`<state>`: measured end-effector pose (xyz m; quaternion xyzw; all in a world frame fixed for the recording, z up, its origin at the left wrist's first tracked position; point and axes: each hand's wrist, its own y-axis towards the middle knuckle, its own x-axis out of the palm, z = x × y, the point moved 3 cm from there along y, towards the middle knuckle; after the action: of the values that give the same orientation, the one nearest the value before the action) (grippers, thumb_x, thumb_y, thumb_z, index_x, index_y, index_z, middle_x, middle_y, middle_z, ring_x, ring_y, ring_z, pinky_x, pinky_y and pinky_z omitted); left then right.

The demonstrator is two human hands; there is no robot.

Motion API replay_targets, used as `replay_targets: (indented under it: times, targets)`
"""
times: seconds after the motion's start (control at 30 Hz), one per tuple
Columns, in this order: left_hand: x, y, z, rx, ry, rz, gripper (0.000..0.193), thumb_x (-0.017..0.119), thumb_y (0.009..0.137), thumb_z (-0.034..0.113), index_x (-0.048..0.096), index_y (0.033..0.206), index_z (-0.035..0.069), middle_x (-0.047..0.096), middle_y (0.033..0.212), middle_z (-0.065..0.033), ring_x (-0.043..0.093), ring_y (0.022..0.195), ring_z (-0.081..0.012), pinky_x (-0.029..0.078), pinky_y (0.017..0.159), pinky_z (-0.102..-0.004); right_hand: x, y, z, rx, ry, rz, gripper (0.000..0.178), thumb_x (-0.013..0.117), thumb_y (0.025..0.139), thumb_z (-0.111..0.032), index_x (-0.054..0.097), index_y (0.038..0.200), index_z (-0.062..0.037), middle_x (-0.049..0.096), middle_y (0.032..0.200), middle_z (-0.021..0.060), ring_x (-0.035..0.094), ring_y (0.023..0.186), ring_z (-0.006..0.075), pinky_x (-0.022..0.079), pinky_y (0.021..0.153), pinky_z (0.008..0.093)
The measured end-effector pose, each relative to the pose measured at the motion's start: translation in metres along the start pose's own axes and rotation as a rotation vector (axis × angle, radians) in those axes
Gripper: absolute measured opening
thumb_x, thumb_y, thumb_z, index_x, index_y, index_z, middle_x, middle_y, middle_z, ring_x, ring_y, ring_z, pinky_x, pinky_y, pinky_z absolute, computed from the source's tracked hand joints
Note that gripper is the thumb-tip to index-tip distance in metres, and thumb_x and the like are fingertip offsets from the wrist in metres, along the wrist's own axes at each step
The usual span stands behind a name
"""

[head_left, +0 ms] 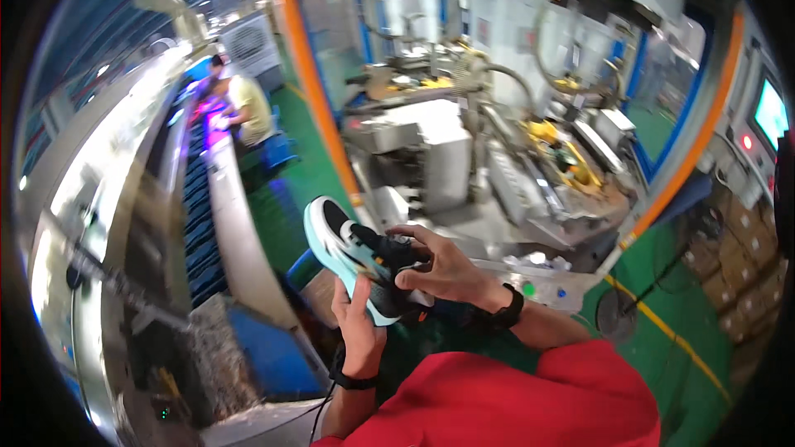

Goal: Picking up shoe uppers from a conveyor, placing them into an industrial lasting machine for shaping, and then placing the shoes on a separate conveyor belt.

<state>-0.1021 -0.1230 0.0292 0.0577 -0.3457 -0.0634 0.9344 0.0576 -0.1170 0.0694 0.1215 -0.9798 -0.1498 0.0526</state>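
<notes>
A sports shoe [330, 239] with a dark upper, white patches and a pale mint sole is held up in front of me, tilted with one end pointing up and left. My left hand [358, 327] grips its lower side, the thumb lying against the sole edge and upper. From the right, my right hand [443, 269] pinches the black part at the shoe's opening between thumb and fingers. The fingers of the left hand are partly hidden behind the shoe. Both wrists wear black bands.
A conveyor line [203, 223] runs along the left, where a seated person [248, 112] works under purple light. Ahead stands a large machine [447, 149] framed by orange posts [302, 58]. Buttons sit on a panel [542, 285] before it. A pedestal fan [614, 313] and stacked cartons [729, 257] are at right.
</notes>
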Motion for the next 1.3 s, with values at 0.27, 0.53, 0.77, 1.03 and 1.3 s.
replay_targets:
  times: [0.27,0.53,0.77,1.03,1.3]
  targets:
    - [0.14,0.071,-0.178,-0.413,0.344,-0.367,0.058,0.059,0.097,0.021,0.037,0.144,-0.005,0.058,0.126,-0.0131,0.057,0.108,-0.0169,0.047,0.093,-0.0313,-0.213,-0.097,0.029,0.13,-0.252,0.862,0.06,0.079,0.067,-0.006,0.057,0.123,-0.0026,0.064,0.107,0.0076,0.059,0.096,0.0148,0.048,0.089,0.0297]
    - [0.203,0.235,-0.376,-0.217,0.97,-0.358,0.087,0.073,0.082,0.044,0.038,0.137,-0.014,0.06,0.124,-0.0268,0.06,0.113,-0.0296,0.047,0.093,-0.0354,-0.33,-0.178,0.002,0.109,-0.349,1.307,0.051,0.068,0.073,-0.005,0.056,0.122,0.0009,0.062,0.109,0.0072,0.059,0.097,0.0149,0.047,0.088,0.0279]
    - [0.231,0.323,-0.501,-0.33,1.421,-0.313,0.083,0.074,0.078,0.029,0.029,0.138,-0.006,0.051,0.13,-0.0311,0.054,0.116,-0.0456,0.045,0.099,-0.048,-0.354,-0.22,-0.023,0.178,-0.559,1.598,0.053,0.064,0.071,-0.001,0.055,0.123,0.0032,0.061,0.108,0.0095,0.058,0.098,0.0186,0.047,0.09,0.0304]
    - [0.176,0.326,-0.444,-0.69,0.539,-0.18,0.029,0.073,0.077,0.01,0.064,0.1,-0.004,0.068,0.095,-0.0114,0.066,0.082,-0.0242,0.052,0.072,-0.0358,-0.47,-0.122,-0.025,0.309,-0.825,1.325,0.048,0.071,0.07,-0.009,0.059,0.115,0.0036,0.064,0.098,0.0082,0.059,0.088,0.0152,0.049,0.081,0.0279]
    - [0.101,0.201,-0.205,-0.802,0.235,-0.138,0.042,0.068,0.084,0.004,0.054,0.123,-0.005,0.064,0.111,-0.0092,0.065,0.097,-0.0175,0.053,0.084,-0.0324,-0.539,0.107,0.087,0.894,-1.027,0.754,0.054,0.081,0.063,-0.03,0.066,0.101,0.0054,0.069,0.1,0.0219,0.069,0.092,0.0329,0.054,0.08,0.0392]
